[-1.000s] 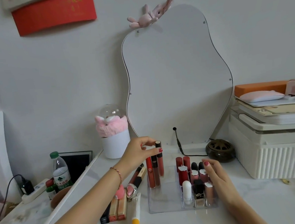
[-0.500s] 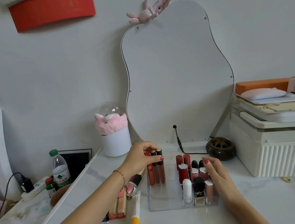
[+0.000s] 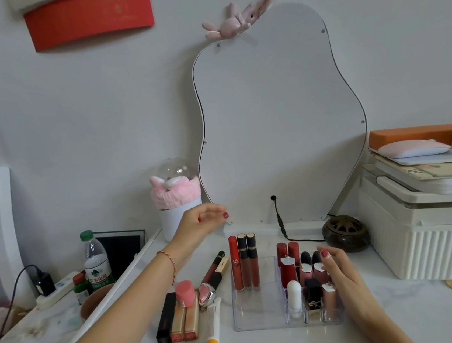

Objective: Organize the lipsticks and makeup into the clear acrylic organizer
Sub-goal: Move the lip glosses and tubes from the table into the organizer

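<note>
The clear acrylic organizer [image 3: 262, 323] sits on the white table. Three lip gloss tubes [image 3: 244, 262] stand upright at its back left. Its small right compartments hold several lipsticks [image 3: 307, 275] and a white tube [image 3: 294, 294]. My left hand [image 3: 203, 220] hovers above and left of the glosses, fingers loosely curled, holding nothing. My right hand [image 3: 341, 276] rests flat against the organizer's right side. Left of the organizer lie boxed lipsticks [image 3: 178, 319], a pink round compact [image 3: 185, 290], a black-and-gold gloss [image 3: 216, 267], a silver-pink item [image 3: 206, 293] and a white-yellow tube [image 3: 213, 333].
A wavy mirror [image 3: 281, 125] leans on the wall behind. A white pot with pink cloth [image 3: 179, 205] stands back left, a dark round burner [image 3: 344, 232] back right, a white ribbed box [image 3: 429, 232] with stacked items at right. A water bottle [image 3: 96, 262] and power strip [image 3: 55, 291] are far left.
My left hand lowered a gloss tube into the organizer beside two others, let it go and lifted up and left. My right hand stayed at the organizer.
</note>
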